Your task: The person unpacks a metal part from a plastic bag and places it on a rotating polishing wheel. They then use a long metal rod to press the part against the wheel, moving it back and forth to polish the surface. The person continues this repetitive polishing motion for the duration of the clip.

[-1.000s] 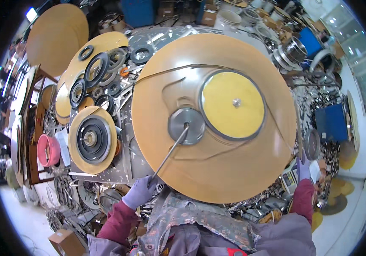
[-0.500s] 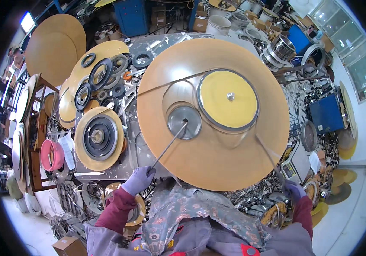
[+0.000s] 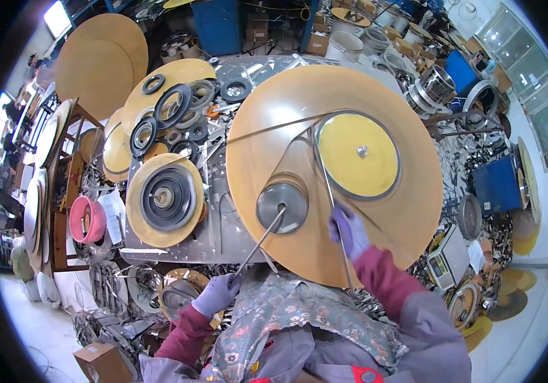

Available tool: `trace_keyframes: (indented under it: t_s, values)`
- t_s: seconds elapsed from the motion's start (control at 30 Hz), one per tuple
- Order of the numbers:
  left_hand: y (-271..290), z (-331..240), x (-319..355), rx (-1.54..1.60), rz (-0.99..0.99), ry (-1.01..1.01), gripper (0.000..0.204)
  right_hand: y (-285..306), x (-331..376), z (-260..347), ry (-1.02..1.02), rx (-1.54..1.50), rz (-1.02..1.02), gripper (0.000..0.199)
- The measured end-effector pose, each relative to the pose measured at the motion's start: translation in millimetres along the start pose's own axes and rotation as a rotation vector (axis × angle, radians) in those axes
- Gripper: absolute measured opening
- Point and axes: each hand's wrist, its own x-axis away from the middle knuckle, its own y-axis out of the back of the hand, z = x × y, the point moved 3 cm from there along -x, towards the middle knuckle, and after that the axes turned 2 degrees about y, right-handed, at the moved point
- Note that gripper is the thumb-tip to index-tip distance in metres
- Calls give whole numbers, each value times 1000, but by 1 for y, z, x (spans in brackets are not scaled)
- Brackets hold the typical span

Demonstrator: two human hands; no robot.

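The big tan disc [image 3: 267,147] lay flat across the desk [image 3: 223,242] and took up most of it, its near edge overhanging toward the person so that both arms could reach over it without stretching; it looked to serve as a turntable-like bed for the winding parts set on it. On its right half sat a yellow round plate [image 3: 358,154] ringed by a wound metal strip [image 3: 317,159], held in place by a small centre bolt [image 3: 362,150]; straight runs of the same strip crossed the tan surface from the ring, one toward the disc's left edge and another down toward the person. Left of the ring and closer in sat a smaller grey metal hub [image 3: 281,205], low enough for a long thin rod [image 3: 258,246] to slot into its middle as a lever. The right hand [image 3: 349,228], gloved in pale purple, rested on the disc just below the ring, fingers closed over the strip where it ran down toward the body, seemingly to keep it taut. The left hand [image 3: 216,293], gloved alike, was clamped round the rod's lower end, off the disc's edge and well apart from the other hand. On the desk's left stood a smaller tan disc carrying a dark coil [image 3: 164,198], with loose black rings [image 3: 172,105] beyond it; a pink spool [image 3: 85,220] sat on a side rack.
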Motion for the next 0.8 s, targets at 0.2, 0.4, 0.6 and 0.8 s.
trace_keyframes:
  t_s: [0.2, 0.4, 0.6, 0.8]
  values:
    - [5, 2, -5, 9, -71, -34, 25, 18, -85, 55, 569, 711, -257, 33]
    - [22, -12, -21, -10, -111, -61, 27, 59, -139, 61, 520, 1425, -410, 34]
    - [25, -2, -35, -26, -159, -73, 27, 56, -138, 62, 528, 1439, -366, 33]
    - [19, -33, -65, -13, -79, -93, 31, 57, -135, 63, 558, 1408, -333, 34]
